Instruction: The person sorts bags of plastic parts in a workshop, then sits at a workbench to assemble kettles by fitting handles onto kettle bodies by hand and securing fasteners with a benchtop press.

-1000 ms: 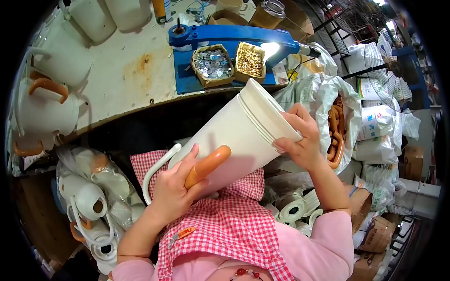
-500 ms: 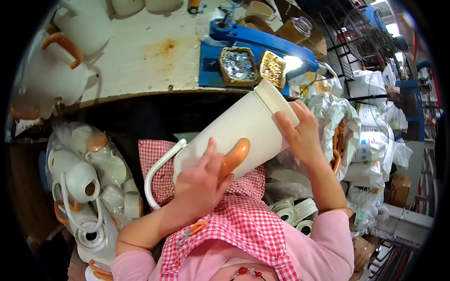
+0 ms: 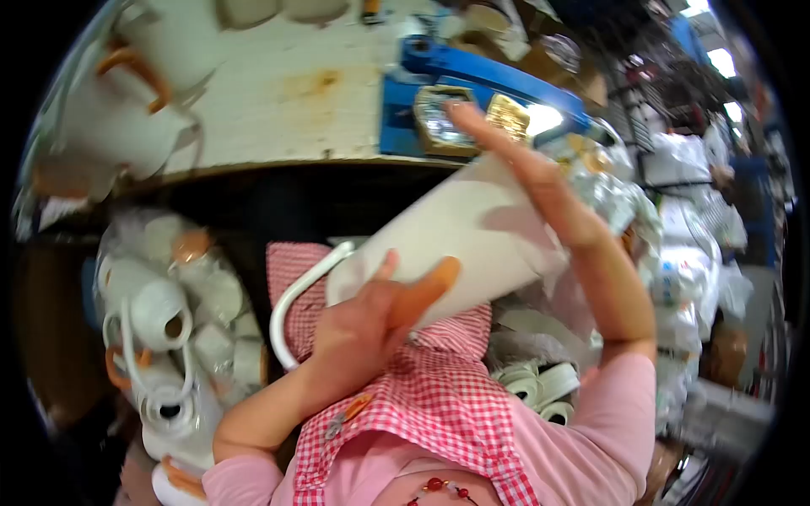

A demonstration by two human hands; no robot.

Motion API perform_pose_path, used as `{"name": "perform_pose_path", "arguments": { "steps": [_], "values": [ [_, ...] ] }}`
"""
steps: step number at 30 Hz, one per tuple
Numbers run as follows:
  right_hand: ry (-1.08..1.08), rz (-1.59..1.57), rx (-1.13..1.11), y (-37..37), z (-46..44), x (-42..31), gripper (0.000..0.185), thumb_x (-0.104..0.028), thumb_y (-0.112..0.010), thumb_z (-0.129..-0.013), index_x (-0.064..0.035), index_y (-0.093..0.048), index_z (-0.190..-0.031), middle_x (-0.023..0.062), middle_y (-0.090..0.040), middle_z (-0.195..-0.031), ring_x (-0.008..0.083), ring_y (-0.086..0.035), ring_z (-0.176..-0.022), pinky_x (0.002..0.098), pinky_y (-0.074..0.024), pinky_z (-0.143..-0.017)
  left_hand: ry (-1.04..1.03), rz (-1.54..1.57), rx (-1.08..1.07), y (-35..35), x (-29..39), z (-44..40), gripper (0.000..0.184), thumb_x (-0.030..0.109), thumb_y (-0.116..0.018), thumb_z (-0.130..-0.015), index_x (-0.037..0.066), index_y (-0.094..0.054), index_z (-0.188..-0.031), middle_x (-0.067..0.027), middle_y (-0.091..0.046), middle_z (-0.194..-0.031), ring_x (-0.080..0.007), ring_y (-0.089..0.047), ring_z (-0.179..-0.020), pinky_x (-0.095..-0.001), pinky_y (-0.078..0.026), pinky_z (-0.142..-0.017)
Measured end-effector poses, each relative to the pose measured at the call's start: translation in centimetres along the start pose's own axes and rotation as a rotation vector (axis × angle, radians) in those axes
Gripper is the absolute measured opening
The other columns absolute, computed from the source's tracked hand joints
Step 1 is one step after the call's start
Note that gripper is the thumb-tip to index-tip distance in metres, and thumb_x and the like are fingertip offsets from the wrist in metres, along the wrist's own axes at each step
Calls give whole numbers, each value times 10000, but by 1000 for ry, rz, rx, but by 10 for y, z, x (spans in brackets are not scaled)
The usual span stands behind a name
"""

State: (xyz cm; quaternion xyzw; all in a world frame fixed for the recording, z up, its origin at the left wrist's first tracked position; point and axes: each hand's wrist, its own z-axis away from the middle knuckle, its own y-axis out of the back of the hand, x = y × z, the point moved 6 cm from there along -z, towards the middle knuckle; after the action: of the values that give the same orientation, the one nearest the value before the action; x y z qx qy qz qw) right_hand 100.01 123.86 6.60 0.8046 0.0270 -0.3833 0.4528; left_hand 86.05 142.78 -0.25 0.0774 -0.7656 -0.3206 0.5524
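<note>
White pitcher (image 3: 456, 223) held over the checked apron (image 3: 447, 392); long axis slants, spout (image 3: 291, 304) end lower left, opposite end upper right. Left hand (image 3: 363, 325) wraps the orange handle (image 3: 434, 282). Right hand (image 3: 498, 143), blurred, at box (image 3: 447, 150) of silver pieces; can't tell if pinching.

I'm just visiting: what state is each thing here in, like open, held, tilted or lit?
White container: tilted; upper end partly hidden by the right arm.
Orange handle: gripped.
Left hand: closed around the orange handle.
Right hand: stretched towards the silvery pieces, blurred; grip unclear.
Cardboard box: open-topped, holding the silvery pieces.
Bench light: lit.
Checked apron: worn.
</note>
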Motion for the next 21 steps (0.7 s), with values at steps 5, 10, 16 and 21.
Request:
{"name": "perform_pose_path", "arguments": {
  "steps": [5,10,16,21],
  "values": [
    [-311,-1295,189,-12,43,45,665,-491,-271,-1074,41,-421,-1444,167,-629,-1267,210,-630,-1154,313,-521,-978,1,30,99,8,-15,26,403,145,-742,-744,31,-588,-1098,-200,-575,-1375,-335,-704,-725,-403,-572,-601],
    [-319,-1381,156,-1,98,103,795,-614,-301,-1029,-35,-235,-1570,144,-294,-1602,264,-323,-1450,429,-272,-1188,32,45,243,25,-27,24,508,139,-756,-751,24,-576,-1213,-197,-636,-1273,-332,-702,-785,-392,-574,-657],
    [-385,-109,447,-23,133,113,724,-567,-318,-1048,-30,-311,-1533,134,-427,-1510,239,-458,-1335,390,-382,-1101,-176,-527,271,176,39,34,239,226,-765,-784,81,-678,-954,-115,-745,-1008,-231,-695,-630,-307,-553,-521],
    [-756,-928,539,-79,91,119,595,-508,-338,-1063,-42,-446,-1417,83,-640,-1171,152,-626,-892,308,-507,-799,-118,-1201,184,275,5,51,175,89,-705,-670,84,-619,-822,-52,-673,-943,-307,-609,-815,-389,-501,-718]
  ]
}}
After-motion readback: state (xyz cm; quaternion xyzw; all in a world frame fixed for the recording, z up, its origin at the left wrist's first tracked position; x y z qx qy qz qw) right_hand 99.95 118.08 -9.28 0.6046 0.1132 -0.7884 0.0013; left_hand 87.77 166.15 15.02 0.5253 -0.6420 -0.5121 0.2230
